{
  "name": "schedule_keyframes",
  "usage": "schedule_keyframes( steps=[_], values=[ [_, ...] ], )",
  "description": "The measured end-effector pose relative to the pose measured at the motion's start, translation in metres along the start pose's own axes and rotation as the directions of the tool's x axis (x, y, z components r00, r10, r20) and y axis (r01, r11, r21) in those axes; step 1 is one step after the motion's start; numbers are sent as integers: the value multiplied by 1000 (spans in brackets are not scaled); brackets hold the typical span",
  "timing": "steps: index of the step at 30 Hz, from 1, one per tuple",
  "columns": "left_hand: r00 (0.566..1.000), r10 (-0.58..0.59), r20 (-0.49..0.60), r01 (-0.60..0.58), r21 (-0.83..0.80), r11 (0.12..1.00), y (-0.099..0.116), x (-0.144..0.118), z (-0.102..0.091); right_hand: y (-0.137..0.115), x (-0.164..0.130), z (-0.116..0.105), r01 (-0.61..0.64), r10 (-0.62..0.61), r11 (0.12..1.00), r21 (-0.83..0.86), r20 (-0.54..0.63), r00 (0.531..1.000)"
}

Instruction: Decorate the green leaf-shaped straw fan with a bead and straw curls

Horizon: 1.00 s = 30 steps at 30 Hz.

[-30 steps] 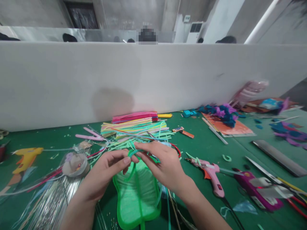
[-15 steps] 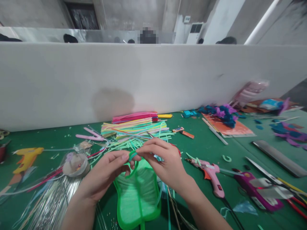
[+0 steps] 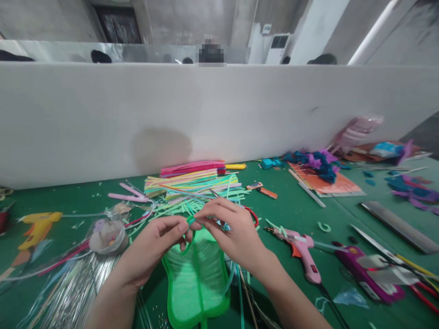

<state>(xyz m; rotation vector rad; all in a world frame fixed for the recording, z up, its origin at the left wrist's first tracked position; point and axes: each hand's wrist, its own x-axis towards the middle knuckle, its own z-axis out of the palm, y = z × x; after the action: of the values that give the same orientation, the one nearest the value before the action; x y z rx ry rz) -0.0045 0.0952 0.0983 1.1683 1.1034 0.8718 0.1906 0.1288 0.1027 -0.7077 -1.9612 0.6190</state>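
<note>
While our left hand and right hand pinch a green strip at lower centre, it curls above the green tray, steadied from both ends.

Your left hand and right hand are both bare — no gloves, no rings, no watch or band at either wrist. Behind each hand the forearm is bare too, right down to the bottom edge of the view, so no sleeve or cuff shows on either side. Your nails are short and plain — the left thumbnail is the clearest of them, unpainted. On the right hand the knuckles stand out in a row across the back. Nothing else of you is in view beyond those two forearms.
</note>
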Motion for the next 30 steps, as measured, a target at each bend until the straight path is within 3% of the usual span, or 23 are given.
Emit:
schedule_keyframes(
  steps=[8, 22, 26, 30],
  values=[
    [997, 12, -72, -8, 58, 998, 1, 2, 1, 5, 0, 2, -19, 20, 1000, -24, 22, 1000],
    [1000, 18, -18, -16, 139, 990, 7, 1, 0, 7, -2, 4, -17, 17, 1000, -18, -3, 1000],
    [999, 42, -32, -37, 144, 989, 7, 1, 1, 4, -1, 5, -67, 67, 998, 6, 9, 998],
    [998, 55, -25, -52, 134, 990, 4, -1, -1, 1, 0, 3, -164, 158, 985, 57, 102, 982]
  ],
)
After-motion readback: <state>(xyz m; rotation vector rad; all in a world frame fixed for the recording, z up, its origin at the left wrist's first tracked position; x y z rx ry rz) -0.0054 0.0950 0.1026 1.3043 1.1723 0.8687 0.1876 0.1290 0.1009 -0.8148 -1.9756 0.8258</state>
